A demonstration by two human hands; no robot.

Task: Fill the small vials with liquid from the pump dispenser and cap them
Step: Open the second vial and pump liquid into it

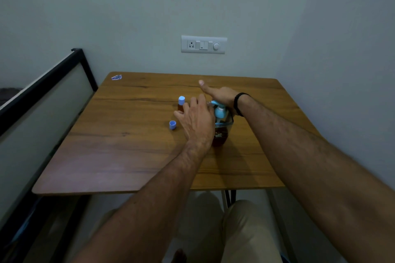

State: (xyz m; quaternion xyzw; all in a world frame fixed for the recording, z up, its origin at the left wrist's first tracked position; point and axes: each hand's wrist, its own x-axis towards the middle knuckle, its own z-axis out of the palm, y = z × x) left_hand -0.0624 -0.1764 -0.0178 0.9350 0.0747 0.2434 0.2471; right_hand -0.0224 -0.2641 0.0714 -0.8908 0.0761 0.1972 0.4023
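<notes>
We find the right hand (222, 94) flat on the pump dispenser (220, 121), grip released. Left hand (197, 120) left of it; its grip we cannot tell. Capped vial (181, 103) and loose cap (172, 124) stand farther left.

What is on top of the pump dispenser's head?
The right hand rests flat on the pump dispenser. The left hand covers its spout; any vial there is hidden.

walls: pale grey-green | switch plate (204, 44) on back wall | wooden table (132, 151) | black-framed panel (46, 100) left | light: dim
</notes>
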